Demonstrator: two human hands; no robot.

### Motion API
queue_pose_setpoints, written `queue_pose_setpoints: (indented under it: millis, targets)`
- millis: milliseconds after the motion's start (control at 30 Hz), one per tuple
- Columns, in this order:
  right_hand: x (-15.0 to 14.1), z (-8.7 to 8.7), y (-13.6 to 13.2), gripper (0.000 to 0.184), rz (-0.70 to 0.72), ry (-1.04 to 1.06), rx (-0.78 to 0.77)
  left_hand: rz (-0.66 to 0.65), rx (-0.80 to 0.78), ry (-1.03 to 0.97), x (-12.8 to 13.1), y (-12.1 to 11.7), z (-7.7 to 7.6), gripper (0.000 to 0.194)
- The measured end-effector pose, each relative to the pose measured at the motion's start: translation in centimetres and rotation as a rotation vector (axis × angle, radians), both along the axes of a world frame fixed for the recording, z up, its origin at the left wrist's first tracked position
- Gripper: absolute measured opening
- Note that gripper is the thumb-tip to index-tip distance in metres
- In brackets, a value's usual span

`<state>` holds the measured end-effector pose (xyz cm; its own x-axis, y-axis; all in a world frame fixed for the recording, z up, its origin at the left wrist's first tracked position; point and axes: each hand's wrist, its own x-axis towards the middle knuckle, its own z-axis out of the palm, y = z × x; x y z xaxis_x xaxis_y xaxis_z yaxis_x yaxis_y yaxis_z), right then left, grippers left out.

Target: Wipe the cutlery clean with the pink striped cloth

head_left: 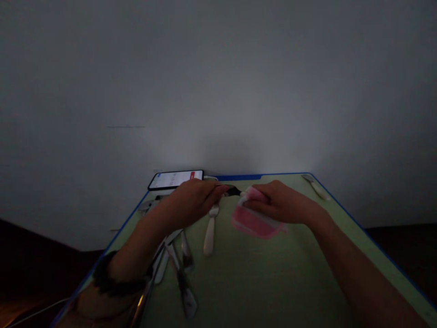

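Above the far half of the table, a piece of cutlery (234,191) spans the gap between my hands. My left hand (196,198) is closed on its metal end; the fingers hide whether it is a fork, spoon or knife. A pink cloth with pale edges (256,223) is gripped in my right hand (278,200), which presses it around the cutlery's handle end. Below them on the table lies a white-handled utensil (209,236). Several metal utensils (184,291) are spread under and beside my left forearm, partly covered by it.
A phone with a lit screen (175,179) lies at the table's back left, a cable by its right end. Another pale-handled utensil (317,187) rests at the back right corner. The pale green table (273,282) has a blue edge and meets a grey wall (239,91). Light is dim.
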<state>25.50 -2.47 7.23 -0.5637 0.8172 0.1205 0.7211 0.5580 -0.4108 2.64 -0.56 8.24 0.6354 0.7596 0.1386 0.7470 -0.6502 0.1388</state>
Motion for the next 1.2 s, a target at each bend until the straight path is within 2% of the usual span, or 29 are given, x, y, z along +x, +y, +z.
queue_pose_setpoints:
  millis: [100,233,433,567,633,733,933,1067,1200]
  targets:
    - [-0.8,-0.3,-0.2,0.029,0.002,-0.062,0.085,-0.018,0.053,0.037,0.7,-0.3,-0.4,0.044]
    - [-1.2,-0.9,-0.1,0.030,-0.085,-0.150,0.171,-0.054,0.126,0.077,1.2,-0.5,-1.0,0.045]
    - [-0.8,-0.4,0.2,0.031,-0.029,-0.031,0.110,-0.052,0.145,0.078,1.4,-0.7,-0.2,0.041]
    - [0.4,0.5,0.3,0.032,0.011,0.053,-0.010,0.029,0.132,0.046,0.1,0.0,0.3,0.040]
    - [1.4,0.6,0.5,0.032,-0.024,0.064,-0.035,0.118,0.129,0.026,-1.3,0.7,0.3,0.044]
    - [2.6,0.2,1.0,0.032,-0.120,0.076,0.008,0.205,0.131,0.007,-3.2,1.6,0.5,0.045]
    - [2.6,0.3,1.0,0.029,-0.113,0.168,0.100,0.171,0.129,-0.036,-3.6,1.4,1.2,0.042]
    - [2.8,0.4,1.0,0.035,-0.167,0.205,0.053,0.172,0.104,-0.016,-3.6,1.0,1.3,0.041]
    - [3.3,0.2,1.3,0.038,-0.136,0.320,0.016,0.117,0.019,0.039,-3.8,1.0,1.0,0.042]
